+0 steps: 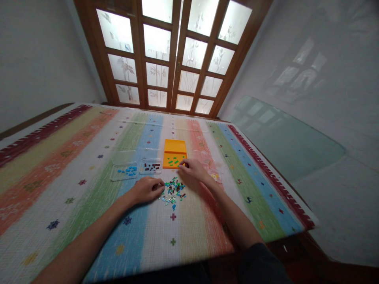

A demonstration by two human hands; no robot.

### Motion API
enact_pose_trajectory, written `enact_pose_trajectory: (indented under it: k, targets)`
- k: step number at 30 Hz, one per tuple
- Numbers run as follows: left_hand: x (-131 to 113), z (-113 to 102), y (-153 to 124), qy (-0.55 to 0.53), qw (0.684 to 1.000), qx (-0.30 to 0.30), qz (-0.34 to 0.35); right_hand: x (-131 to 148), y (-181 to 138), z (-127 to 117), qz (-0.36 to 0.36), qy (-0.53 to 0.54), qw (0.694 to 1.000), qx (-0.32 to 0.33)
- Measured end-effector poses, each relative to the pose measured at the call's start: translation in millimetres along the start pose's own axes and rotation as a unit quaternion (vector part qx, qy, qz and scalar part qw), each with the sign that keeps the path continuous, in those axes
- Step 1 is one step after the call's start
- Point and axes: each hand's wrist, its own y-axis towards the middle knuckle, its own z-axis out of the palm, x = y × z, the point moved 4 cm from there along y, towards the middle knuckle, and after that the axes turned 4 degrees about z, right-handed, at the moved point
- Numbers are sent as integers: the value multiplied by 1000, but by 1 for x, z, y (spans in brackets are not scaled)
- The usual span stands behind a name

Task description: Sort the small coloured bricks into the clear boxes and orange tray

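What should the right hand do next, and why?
Probably open over the orange box, releasing any piece it holds: the right hand is at the box's near right corner, and the pieces inside look green. Whether its grip holds one is too small to tell.

- Is a table [35, 120], draped in a striped tablecloth [97, 217].
- Bears a loose brick pile [174, 191] toward the near edge.
- Carries, nearer the far edge, an open orange box [174, 146] with green bricks [177, 162].
- Supports, nearer the left edge, a blue-brick tray [124, 178] and a brown-brick tray [143, 172], both clear.
- Holds, nearer the right edge, a transparent yellow-piece container [220, 180].
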Motion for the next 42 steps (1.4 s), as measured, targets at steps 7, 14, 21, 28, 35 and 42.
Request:
enact_pose_trajectory:
  k: [7,14,21,28,35,42]
  targets:
    - [1,0,0,-18,1000,-6,1,1,33,-1,79,-84,993,-31]
    - [3,-5,1,-114,993,-30,-17,-2,34,7,101,-114,988,-31]
    - [5,-8,3,-192,976,-84,-62,12,12,0,20,-42,999,-14]
    - [8,-5,4,-235,965,-84,-86,40,-31,16,-83,121,989,5]
    - [5,-3,6,-256,957,-100,-89,49,-41,29,-102,89,988,-69]
    - [0,-4,6,-276,950,-116,-87,52,-41,30,-130,71,985,-87]
